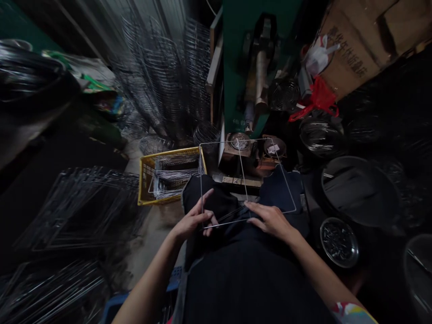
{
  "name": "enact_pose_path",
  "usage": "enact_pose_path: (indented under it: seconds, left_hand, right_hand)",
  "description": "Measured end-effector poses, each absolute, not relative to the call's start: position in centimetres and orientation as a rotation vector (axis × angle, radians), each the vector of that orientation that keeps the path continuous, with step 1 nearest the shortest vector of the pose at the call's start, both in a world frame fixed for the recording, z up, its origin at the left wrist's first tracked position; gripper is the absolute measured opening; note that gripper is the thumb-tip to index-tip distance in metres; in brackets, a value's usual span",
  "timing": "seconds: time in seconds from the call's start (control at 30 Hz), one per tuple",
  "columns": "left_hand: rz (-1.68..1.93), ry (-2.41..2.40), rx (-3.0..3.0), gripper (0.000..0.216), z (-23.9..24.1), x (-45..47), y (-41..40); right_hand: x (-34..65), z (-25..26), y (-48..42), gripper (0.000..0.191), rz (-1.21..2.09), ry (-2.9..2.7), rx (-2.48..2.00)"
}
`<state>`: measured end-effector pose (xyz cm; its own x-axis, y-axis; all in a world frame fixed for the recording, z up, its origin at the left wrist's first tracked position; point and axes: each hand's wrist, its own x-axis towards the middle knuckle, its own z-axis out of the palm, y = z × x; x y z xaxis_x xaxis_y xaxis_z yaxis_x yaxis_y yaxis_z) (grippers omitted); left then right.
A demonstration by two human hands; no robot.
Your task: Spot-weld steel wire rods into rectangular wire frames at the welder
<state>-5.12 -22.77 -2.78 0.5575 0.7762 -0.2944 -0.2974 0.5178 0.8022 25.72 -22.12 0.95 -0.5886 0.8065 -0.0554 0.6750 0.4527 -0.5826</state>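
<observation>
My left hand [194, 220] has its fingers [206, 194] closed on the near left corner of a rectangular wire frame [242, 170], thumb on one side of the thin wire and the other fingers curled over it. My right hand [270, 220] lies on the near edge of the same frame, fingers stretched out and pointing left. I cannot tell whether they pinch the wire or only press on it. The frame rests over my lap on the dark apron [249, 270] and tilts away from me, with one cross wire running down its middle. Its far edge hangs in front of a rusty machine base [240, 148] at the foot of a green machine [236, 54]. Just left of my knee stands a yellow crate [146, 180] holding a pile of similar wire frames. More wire racks [84, 207] lie stacked on the floor to my left and stand upright behind the crate. To my right are a black basin [357, 191] and, nearer, a round metal bowl [339, 241] of small metal pieces.
</observation>
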Motion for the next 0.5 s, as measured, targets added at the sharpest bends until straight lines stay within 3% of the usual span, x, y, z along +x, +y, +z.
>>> enact_pose_path:
  seconds: [0.5]
  left_hand:
    - [0.671, 0.715, 0.791, 0.082, -2.5, -4.7, -21.2]
  right_hand:
    - [26.4, 0.9, -21.5, 0.058, 0.83, -2.447, -1.24]
